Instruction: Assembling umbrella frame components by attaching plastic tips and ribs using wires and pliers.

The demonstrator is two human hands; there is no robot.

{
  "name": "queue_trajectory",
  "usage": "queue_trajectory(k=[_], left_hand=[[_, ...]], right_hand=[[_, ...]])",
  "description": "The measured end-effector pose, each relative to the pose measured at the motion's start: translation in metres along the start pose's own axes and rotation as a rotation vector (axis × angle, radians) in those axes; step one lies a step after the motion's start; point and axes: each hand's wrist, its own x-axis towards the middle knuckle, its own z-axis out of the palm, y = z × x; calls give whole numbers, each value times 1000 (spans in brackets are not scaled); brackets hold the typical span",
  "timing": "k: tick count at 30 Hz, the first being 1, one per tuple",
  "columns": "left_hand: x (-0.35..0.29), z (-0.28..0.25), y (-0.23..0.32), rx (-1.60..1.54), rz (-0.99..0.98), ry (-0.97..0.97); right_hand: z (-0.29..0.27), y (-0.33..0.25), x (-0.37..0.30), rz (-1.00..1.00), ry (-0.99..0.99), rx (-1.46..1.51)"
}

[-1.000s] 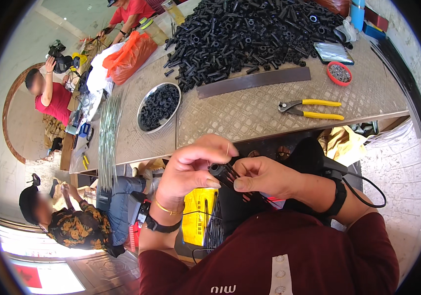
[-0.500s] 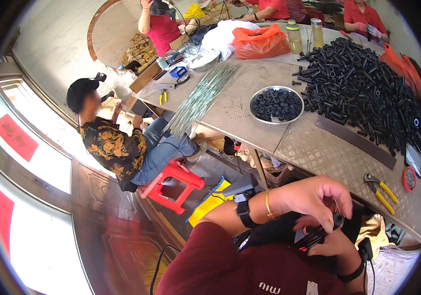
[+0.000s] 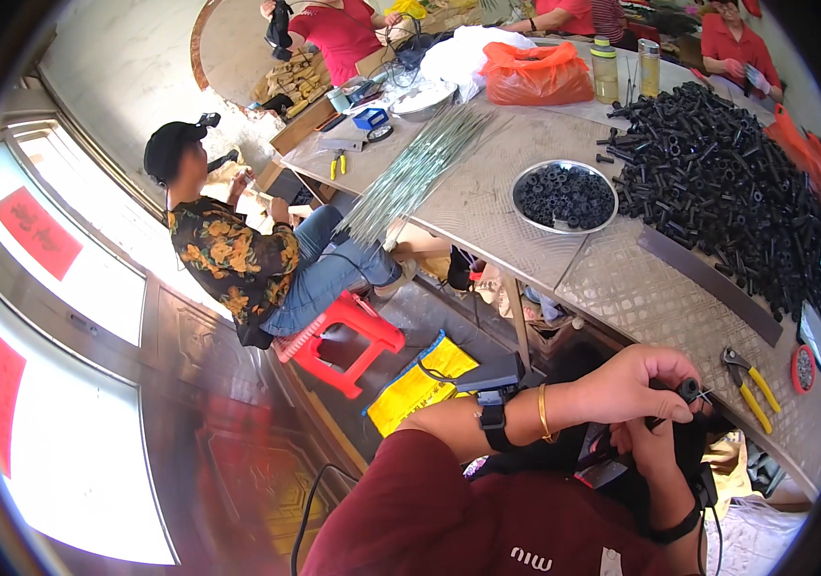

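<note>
My left hand (image 3: 642, 382), with a gold bangle at the wrist, is closed on a small black tubular part (image 3: 688, 389) over my lap. Thin bright wire ends (image 3: 705, 394) stick out beside the part's end. Just below it, my right hand (image 3: 655, 446) is curled with its fingers bent; what it grips is mostly hidden. Nearest to my hands on the table (image 3: 612, 288) lie yellow-handled pliers (image 3: 751, 386) and a small round red dish (image 3: 803, 369) of little grey bits.
A big heap of black tubular parts (image 3: 727, 182) covers the table's right. A metal bowl (image 3: 525, 219) of black rings and a bundle of thin wires (image 3: 420, 173) lie further left. A co-worker (image 3: 228, 240) sits on a red stool (image 3: 348, 336); other people work at the far side.
My left hand has shifted slightly right with the black part, whose end now points right with wire ends showing. My right hand has turned and sits lower beneath it. The whole view has shifted slightly.
</note>
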Motion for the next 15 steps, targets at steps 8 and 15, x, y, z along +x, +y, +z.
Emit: queue_trajectory(k=[8,15], left_hand=[[0,-23,11,203,-25,-302],[-7,-17,3,249,85,-135]], right_hand=[[-7,0,12,162,-434,-137],[1,1,15,120,-240,-113]])
